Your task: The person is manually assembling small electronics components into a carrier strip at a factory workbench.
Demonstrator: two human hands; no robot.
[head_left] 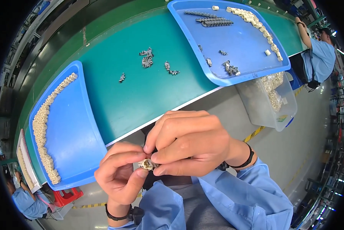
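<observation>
Close in front of my body, both hands meet around a small cream plastic housing [146, 164] with dark metallic bits at its right side. My left hand [120, 172] pinches the housing between thumb and fingers. Closed on its right side, my right hand [195, 142] has its thumb and fingertips pressed against the same part; they hide much of it. Beyond the hands, several small metal terminal pieces [147, 61] lie loose on the green tabletop [114, 103].
At left, a blue tray [74, 138] holds a curved row of cream housings [45, 126]. Another blue tray [237, 46], back right, carries metal strips, loose pieces and cream rings. Below it sits a translucent bin [252, 101] with bagged parts. A red stool [67, 198] and two co-workers are farther off.
</observation>
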